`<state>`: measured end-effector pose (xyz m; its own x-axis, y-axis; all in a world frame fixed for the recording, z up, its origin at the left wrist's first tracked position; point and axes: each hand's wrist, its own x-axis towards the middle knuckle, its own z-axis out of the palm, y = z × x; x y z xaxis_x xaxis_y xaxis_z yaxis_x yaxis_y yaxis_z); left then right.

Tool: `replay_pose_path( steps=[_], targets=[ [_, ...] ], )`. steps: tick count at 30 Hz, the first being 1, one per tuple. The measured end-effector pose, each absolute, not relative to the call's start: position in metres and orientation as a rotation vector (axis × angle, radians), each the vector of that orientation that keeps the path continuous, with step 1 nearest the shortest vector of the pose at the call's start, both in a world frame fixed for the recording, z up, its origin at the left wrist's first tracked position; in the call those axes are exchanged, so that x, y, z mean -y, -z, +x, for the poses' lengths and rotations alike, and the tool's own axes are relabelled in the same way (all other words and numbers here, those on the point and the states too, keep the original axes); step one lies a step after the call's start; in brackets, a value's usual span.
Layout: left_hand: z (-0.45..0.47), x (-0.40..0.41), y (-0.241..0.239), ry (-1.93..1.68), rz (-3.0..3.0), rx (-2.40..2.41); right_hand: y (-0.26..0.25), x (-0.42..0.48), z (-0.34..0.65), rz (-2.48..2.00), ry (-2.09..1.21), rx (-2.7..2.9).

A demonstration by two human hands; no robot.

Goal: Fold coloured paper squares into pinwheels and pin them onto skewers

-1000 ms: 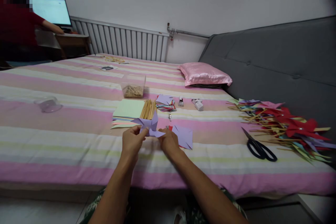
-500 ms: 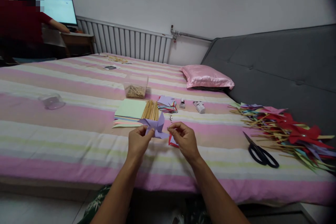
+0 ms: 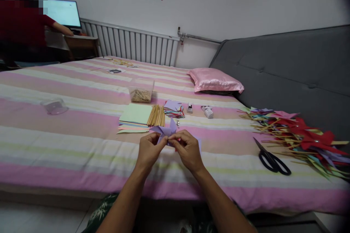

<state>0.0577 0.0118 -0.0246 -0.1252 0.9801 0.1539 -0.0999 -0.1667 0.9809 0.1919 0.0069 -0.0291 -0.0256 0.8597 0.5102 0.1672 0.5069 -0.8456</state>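
Note:
A folded purple paper pinwheel (image 3: 166, 131) is held above the striped bed (image 3: 82, 142) between both my hands. My left hand (image 3: 149, 151) pinches its left side with closed fingers. My right hand (image 3: 186, 149) is closed against its right side, fingertips meeting the left hand's at the middle. Just behind lie a stack of coloured paper sheets (image 3: 134, 116), a bundle of wooden sticks (image 3: 157, 115) and a pile of cut paper squares (image 3: 172, 108).
Black scissors (image 3: 271, 159) and a heap of finished pinwheels on sticks (image 3: 300, 134) lie at the right. A clear box of sticks (image 3: 141, 91), a clear lid (image 3: 54, 106), a pink pillow (image 3: 215, 80) and a grey headboard are around. A person in red sits at a monitor, far left.
My right hand left the bed, rose, then came in to meet my left hand at the pinwheel's middle. The pinwheel stayed in my left hand throughout.

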Motion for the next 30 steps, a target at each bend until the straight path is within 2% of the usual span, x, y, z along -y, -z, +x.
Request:
replay_pose_path(
  steps=[24, 30],
  targets=[
    [0.0552, -0.0115, 0.0242, -1.426, 1.232, -1.064, 0.0292, -0.0061, 0.1912, -0.997, -0.707, 1.444],
    [0.0563, -0.0112, 0.0222, -1.447, 1.304, -1.109, 0.0281, -0.0063, 0.1928, -1.022, -0.591, 1.45]
  ],
)
